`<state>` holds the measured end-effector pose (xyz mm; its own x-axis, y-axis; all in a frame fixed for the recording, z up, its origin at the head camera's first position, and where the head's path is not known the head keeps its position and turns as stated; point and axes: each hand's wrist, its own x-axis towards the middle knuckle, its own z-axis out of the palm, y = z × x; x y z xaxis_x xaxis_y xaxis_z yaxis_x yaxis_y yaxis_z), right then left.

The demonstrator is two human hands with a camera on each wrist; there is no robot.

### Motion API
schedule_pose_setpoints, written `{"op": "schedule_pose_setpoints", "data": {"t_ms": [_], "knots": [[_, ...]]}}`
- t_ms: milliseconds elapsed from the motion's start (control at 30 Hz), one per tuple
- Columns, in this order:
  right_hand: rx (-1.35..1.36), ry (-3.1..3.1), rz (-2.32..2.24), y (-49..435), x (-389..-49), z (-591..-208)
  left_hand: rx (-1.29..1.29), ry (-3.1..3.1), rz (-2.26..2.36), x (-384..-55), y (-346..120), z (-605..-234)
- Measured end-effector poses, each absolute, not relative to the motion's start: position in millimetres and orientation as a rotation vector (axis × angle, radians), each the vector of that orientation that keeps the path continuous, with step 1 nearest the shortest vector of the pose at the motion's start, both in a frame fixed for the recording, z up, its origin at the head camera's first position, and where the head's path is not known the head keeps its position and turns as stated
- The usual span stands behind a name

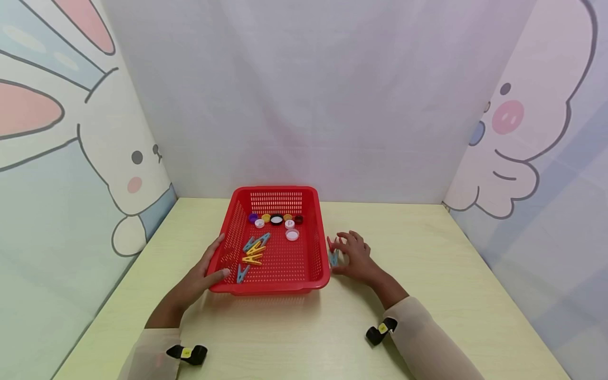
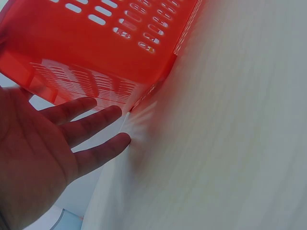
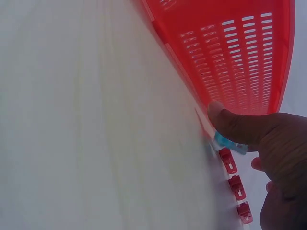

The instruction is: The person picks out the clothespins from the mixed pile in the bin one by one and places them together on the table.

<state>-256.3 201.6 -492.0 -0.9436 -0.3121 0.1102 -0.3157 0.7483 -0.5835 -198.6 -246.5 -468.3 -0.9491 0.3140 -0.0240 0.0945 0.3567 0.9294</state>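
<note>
A red plastic basket [image 1: 285, 287] with slotted sides stands on the table. My left hand [image 1: 201, 274] holds its left rim, the thumb over the rim and the other fingers along the outside; the left wrist view shows three of them [image 2: 91, 127] stretched out. Beside the basket's right wall, my right hand [image 1: 353, 257] reaches down with thumb and fingers spread around a blue clothespin [image 1: 334, 257]. In the right wrist view the thumb partly covers this blue clothespin [image 3: 230, 143]. Several red clothespins [image 3: 237, 187] lie close by, partly hidden by the hand in the head view.
Inside the basket, blue clothespins [image 1: 243, 273] and yellow clothespins [image 1: 252, 259] lie to the left. Several bottle caps, including a black-rimmed cap [image 1: 276, 219] and a clear-rimmed cap [image 1: 292, 234], lie toward the back. The pale table [image 1: 404, 232] meets a curtain [image 1: 380, 132] behind.
</note>
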Motion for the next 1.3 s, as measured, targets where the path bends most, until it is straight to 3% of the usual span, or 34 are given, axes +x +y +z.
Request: {"op": "schedule_pose_setpoints", "data": {"t_ms": [1300], "knots": [[0.558,-2.969,0.884,213,-256,-486,0.366,2.413,1.637,-198,-246,-465]]}}
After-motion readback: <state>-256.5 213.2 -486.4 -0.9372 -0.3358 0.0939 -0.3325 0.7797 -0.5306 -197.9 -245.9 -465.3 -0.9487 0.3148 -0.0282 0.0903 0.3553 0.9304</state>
